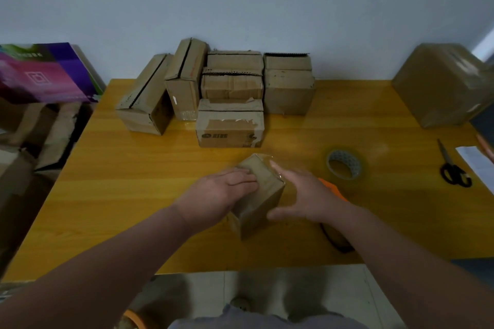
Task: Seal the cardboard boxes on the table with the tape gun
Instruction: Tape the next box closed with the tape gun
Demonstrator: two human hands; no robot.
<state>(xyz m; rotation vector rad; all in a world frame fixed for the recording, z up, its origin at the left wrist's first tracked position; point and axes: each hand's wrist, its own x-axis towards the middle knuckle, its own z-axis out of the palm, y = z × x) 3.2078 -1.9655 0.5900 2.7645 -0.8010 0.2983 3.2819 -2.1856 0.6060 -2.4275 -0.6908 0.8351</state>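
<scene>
Small box (263,189) looks taped | your left hand (222,192), right hand (310,195): grips wide, flat on it | rear boxes (230,85) seemingly left to seal

My right hand (310,195) and forearm hide most of the tape gun (337,242); only an orange tip and a dark curved part show. That hand, my left hand (219,192) and the small box (263,195) are motion-blurred. The frame edges cut off the large box (441,85), white paper (473,160) and purple carton (45,72). The print on the front box (230,128) is too small to read.
</scene>
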